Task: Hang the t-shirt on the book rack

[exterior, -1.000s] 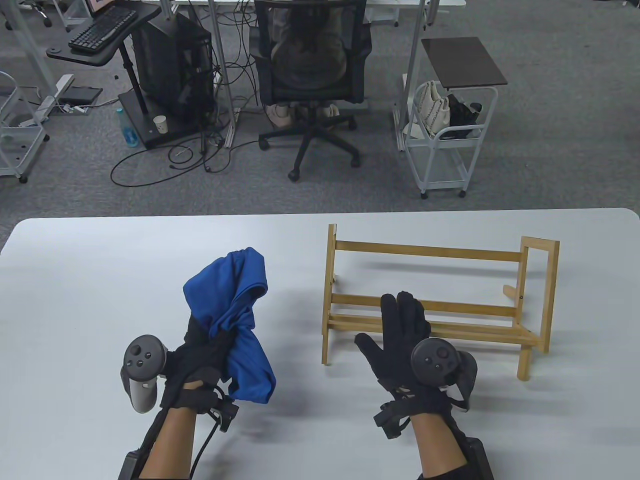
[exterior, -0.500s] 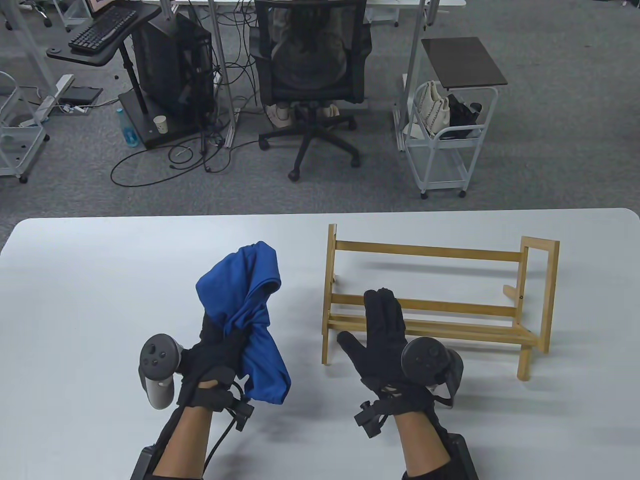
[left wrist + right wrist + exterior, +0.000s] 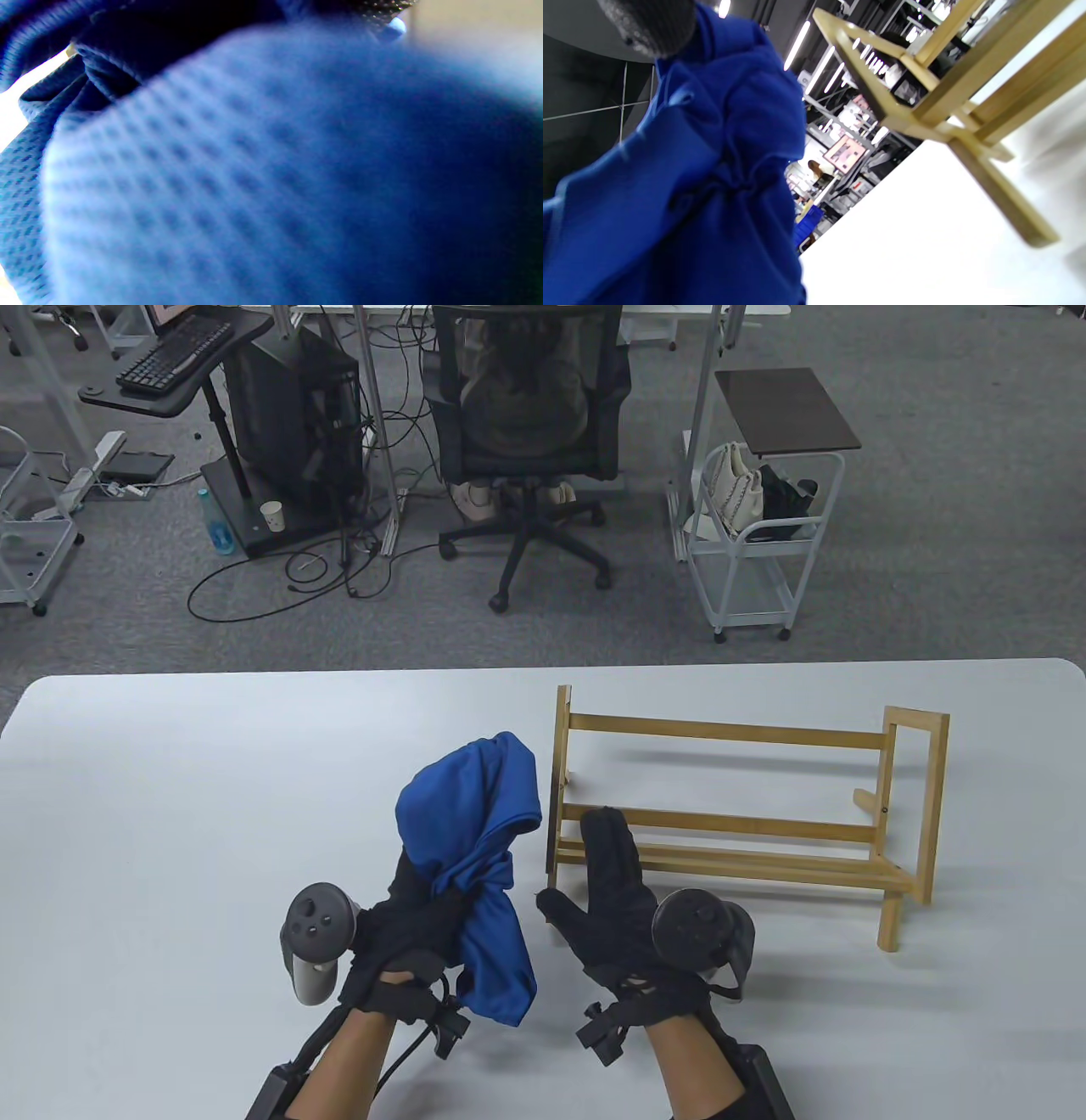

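My left hand point(image 3: 416, 912) grips a bunched blue t-shirt point(image 3: 475, 848) and holds it up off the white table point(image 3: 170, 814), just left of the wooden book rack point(image 3: 730, 806). The cloth fills the left wrist view point(image 3: 254, 169). My right hand point(image 3: 607, 874) is open and empty, fingers stretched out flat, in front of the rack's left end and close beside the shirt. In the right wrist view the shirt point(image 3: 683, 190) hangs at the left and the rack's end frame point(image 3: 925, 106) is at the upper right.
The rack stands on the right half of the table. Beyond the far table edge are an office chair point(image 3: 526, 432), a white cart point(image 3: 755, 551) and a desk with cables on the carpet.
My left hand has carried the shirt to the right, toward the rack's left end. My right hand has moved left, toward the shirt, still open.
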`<state>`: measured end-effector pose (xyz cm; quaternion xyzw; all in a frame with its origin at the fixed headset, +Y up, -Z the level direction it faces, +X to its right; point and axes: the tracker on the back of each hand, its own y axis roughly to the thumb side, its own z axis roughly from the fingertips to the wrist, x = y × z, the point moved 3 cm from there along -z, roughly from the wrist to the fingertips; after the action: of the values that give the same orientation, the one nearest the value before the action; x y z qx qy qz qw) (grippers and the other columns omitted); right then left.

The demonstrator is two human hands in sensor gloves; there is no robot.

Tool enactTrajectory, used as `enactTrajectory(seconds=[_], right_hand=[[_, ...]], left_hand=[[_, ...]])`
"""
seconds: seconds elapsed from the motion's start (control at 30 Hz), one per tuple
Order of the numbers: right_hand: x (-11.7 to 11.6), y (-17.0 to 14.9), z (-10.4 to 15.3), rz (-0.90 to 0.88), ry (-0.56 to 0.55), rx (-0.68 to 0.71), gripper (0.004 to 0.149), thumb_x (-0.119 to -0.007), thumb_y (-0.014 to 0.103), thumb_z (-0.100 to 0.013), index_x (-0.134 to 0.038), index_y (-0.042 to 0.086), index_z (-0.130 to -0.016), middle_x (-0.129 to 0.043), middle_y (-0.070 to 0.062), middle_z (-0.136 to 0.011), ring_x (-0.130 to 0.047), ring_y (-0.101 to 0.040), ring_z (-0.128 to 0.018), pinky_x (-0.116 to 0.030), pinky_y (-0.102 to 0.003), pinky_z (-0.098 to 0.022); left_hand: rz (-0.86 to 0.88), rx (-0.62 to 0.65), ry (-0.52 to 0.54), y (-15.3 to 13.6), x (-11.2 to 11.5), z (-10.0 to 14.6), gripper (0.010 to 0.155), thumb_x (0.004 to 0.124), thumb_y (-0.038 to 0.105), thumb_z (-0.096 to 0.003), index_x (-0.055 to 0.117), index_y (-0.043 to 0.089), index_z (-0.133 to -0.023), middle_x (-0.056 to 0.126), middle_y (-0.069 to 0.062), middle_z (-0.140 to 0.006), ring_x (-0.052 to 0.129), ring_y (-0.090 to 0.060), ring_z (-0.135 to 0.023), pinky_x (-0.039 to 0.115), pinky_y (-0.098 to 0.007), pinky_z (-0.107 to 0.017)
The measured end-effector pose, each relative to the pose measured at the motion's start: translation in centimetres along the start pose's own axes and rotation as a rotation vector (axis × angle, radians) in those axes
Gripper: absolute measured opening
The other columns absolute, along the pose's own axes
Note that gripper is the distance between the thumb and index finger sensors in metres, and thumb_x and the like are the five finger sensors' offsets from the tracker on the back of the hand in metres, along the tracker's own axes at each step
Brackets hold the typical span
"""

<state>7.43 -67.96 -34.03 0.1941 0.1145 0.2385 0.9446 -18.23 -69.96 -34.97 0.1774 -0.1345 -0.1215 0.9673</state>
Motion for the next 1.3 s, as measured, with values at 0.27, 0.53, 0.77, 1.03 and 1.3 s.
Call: enactTrajectory(seconds=[0.27,0.53,0.77,1.03,1.3], right_hand=[[-0.7,0.3,0.2,-0.111,0.035,0.015,0.087,-0.067,0.061,-0.058,-0.008,0.028,-0.113,-0.016,-0.029,-0.115,-0.029,-0.057,-0.106,-0.039,-0.068,-0.074],[-2.1,1.0,0.3,-0.162,0.073,0.014,0.089,-0.069,0.057,-0.059,-0.005,0.024,-0.111,-0.015,-0.033,-0.113,-0.036,-0.058,-0.104,-0.046,-0.067,-0.073],[-2.8,1.2,0.3,-0.168,0.113,0.008,0.091,-0.074,0.048,-0.060,-0.002,0.023,-0.109,-0.009,-0.037,-0.109,-0.031,-0.062,-0.101,-0.045,-0.068,-0.072],[-2.6,0.5,0.1,-0.244,0.140,0.000,0.094,-0.077,0.039,-0.058,0.002,0.023,-0.106,-0.009,-0.037,-0.108,-0.033,-0.062,-0.100,-0.048,-0.067,-0.072],[-2.0,0.0,-0.1,-0.197,0.128,0.009,0.093,-0.080,0.033,-0.057,-0.003,0.025,-0.108,-0.015,-0.035,-0.110,-0.041,-0.060,-0.101,-0.053,-0.065,-0.072]], left_hand=[[-0.057,0.021,-0.068,0.3,2.9,-0.1,0.076,0.070,0.039,-0.0628,0.012,0.041,-0.112,0.047,-0.007,-0.117,0.071,-0.034,-0.098,0.077,-0.051,-0.066],[-0.118,0.041,-0.129,0.9,5.3,-0.1,0.077,0.070,0.038,-0.0627,0.011,0.039,-0.112,0.044,-0.009,-0.117,0.071,-0.035,-0.099,0.077,-0.051,-0.067],[-0.265,0.059,-0.160,1.1,6.7,-0.1,0.081,0.071,0.039,-0.0616,0.007,0.035,-0.110,0.039,-0.012,-0.117,0.070,-0.036,-0.099,0.077,-0.050,-0.067],[-0.335,0.110,-0.184,1.8,7.2,0.2,0.087,0.078,0.036,-0.0582,0.009,0.032,-0.111,0.039,-0.016,-0.116,0.071,-0.038,-0.098,0.078,-0.051,-0.066],[-0.286,0.120,-0.224,1.8,7.3,0.2,0.089,0.082,0.034,-0.0565,0.012,0.033,-0.111,0.040,-0.018,-0.116,0.070,-0.041,-0.101,0.077,-0.053,-0.067]])
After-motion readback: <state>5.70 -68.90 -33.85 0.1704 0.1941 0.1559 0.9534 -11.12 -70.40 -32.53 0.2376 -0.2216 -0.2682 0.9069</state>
